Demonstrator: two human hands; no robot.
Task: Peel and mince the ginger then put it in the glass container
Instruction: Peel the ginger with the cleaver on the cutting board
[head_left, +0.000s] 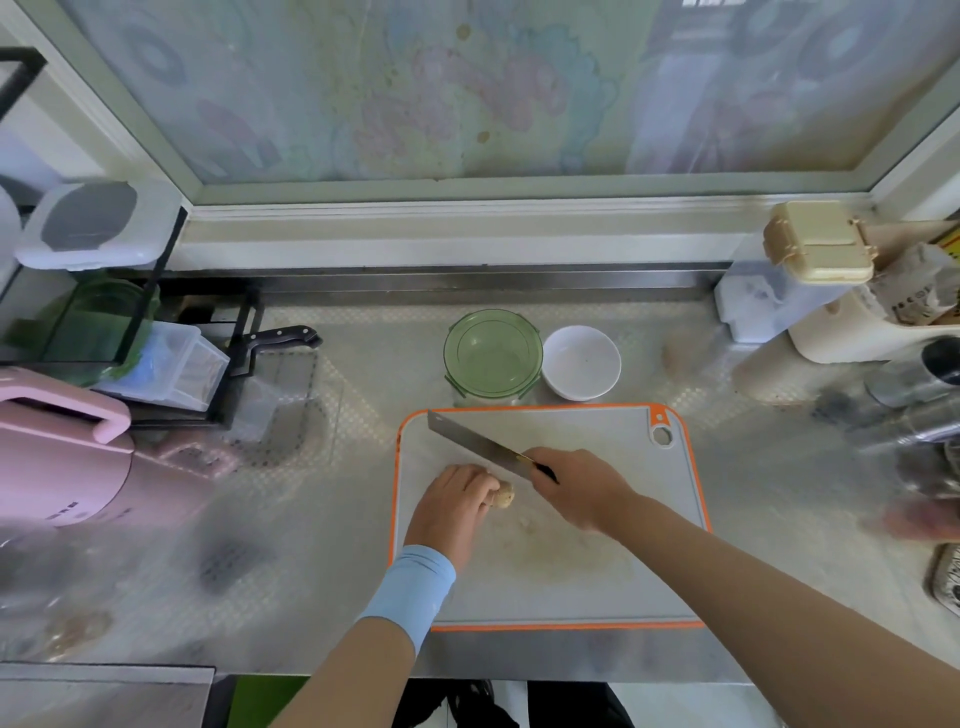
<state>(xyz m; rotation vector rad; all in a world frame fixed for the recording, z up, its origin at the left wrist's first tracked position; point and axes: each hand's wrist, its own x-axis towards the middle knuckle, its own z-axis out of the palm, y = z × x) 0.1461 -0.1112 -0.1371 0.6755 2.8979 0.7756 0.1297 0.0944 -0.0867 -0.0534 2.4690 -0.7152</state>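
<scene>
1. Tan and knobbly, the small piece of ginger (503, 493) lies left of centre on the grey plastic cutting board with an orange rim (649, 519). Its left end is covered by the left hand (457, 501), whose fingers curl down over it and pin it to the board.
2. The right hand (576, 486) has its fingers wrapped round the dark handle of the broad steel cleaver (472, 439). The blade slants away to the upper left, passing close by the left knuckles. Only a short stub of ginger shows past those fingers, so a cut placed too near them could nick a fingertip.
3. The piece looks rounded. It could roll or shoot out from under the edge unless a flat side faces down.
4. I cannot tell whether all the skin is off. Mincing now might chop peel into the ginger.
5. The round green glass container (492, 353) stands just behind the board, next to a small white bowl (581, 362). A hasty transfer could scatter bits on the counter or drop them into the wrong vessel.
</scene>
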